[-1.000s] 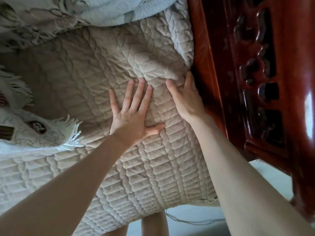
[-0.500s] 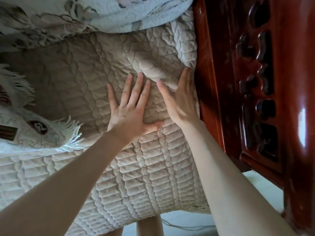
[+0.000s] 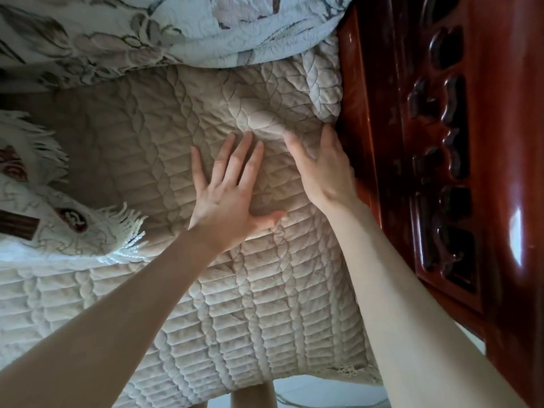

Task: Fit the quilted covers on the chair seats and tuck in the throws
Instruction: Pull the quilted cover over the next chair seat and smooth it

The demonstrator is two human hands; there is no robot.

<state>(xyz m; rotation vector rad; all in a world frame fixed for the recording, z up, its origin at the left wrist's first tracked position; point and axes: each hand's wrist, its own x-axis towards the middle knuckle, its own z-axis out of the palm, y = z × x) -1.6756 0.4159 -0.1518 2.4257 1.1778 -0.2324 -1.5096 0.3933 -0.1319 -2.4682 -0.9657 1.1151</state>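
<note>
- Because the beige quilted fabric cover (image 3: 265,313) has to lie smooth over the chair seat, we have both palms down on it, just toward 2 o'clock from the middle of the view.
- Our left hand (image 3: 226,201) lies flat, with the fingers straight and fanned toward 12 o'clock and the thumb stretched toward 3 o'clock. It presses the quilting and grasps nothing.
- Our right hand (image 3: 326,172) sits just at 3 o'clock of the left one. Its outer edge is against the glossy, carved red-brown wooden chair side (image 3: 500,142). The fingers are straight, nothing is pinched, and the grip is released.
- We judge that the right hand is placed there to work the cover's edge down between the seat and the wood.
- A puffed fold of the cover (image 3: 262,122) rises just at 12 o'clock of our fingertips. It looks like slack gathered toward the back of the seat.
- The cover spreads across the seat from 12 to 6 o'clock, and its front edge hangs over at 6 o'clock.
- Near 1 o'clock, the cover's rolled edge (image 3: 323,92) stands up against the wood and is not yet pushed in.
- A pale blue floral quilted throw (image 3: 191,30) lies bunched across 12 o'clock, overlapping the back of the cover.
- A white fringed embroidered throw (image 3: 59,228) rests on the cover at 9 o'clock.
- Both throws look loose, so we judge that tucking them in is left to do.
</note>
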